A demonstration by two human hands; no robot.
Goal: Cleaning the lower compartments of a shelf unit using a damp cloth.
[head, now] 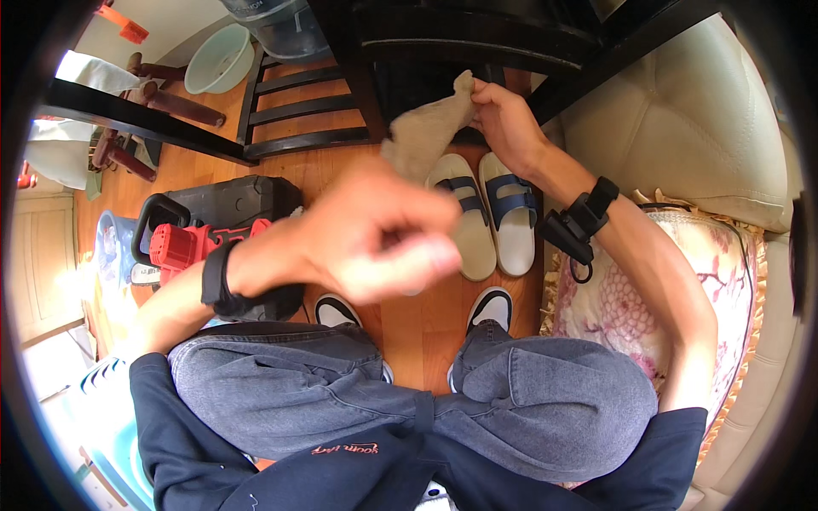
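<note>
A limp beige cloth (pixel 425 131) hangs from my right hand (pixel 508 121), pinched at its upper corner between thumb and fingers. It is held below the dark wooden frame (pixel 473 54) of a piece of furniture. My left hand (pixel 377 236) is blurred, nearer the camera, and hides the cloth's lower end. A gap shows between its thumb and curled forefinger, with nothing seen in it. Beyond it on the wooden floor lie two slide sandals with navy straps, the left sandal (pixel 476 249) partly covered by my left hand and the right sandal (pixel 514 239) below my right wrist.
A red power tool (pixel 172 246) lies by a black case (pixel 275 191) at left. Farther back are a slatted black rack (pixel 300 108), a pale green basin (pixel 220 61) and a large water bottle (pixel 281 25). A beige leather sofa (pixel 690 121) borders the right, with a floral cushion (pixel 620 287).
</note>
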